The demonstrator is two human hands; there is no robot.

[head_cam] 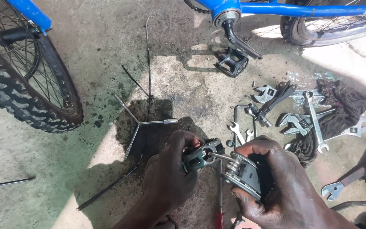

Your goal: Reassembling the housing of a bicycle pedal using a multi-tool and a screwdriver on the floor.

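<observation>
My left hand (pixel 172 169) grips a black bicycle pedal (pixel 202 153) low in the middle of the view. My right hand (pixel 280 182) holds a folding multi-tool (pixel 242 171) of stacked metal keys; one key is swung out and reaches into the pedal's end. Both hands hover just above the concrete floor (pixel 106 46). A second black pedal (pixel 232 62) lies on the floor below the crank arm (pixel 240 42) of a blue bicycle (pixel 301 8).
A knobby bicycle wheel (pixel 26 89) stands at left. A three-way socket wrench (pixel 142 125) and loose cables (pixel 149 63) lie on the floor. Several spanners and adjustable wrenches (pixel 301 121) and a dark rag (pixel 344 106) lie at right. A red-handled screwdriver (pixel 220 212) lies between my hands.
</observation>
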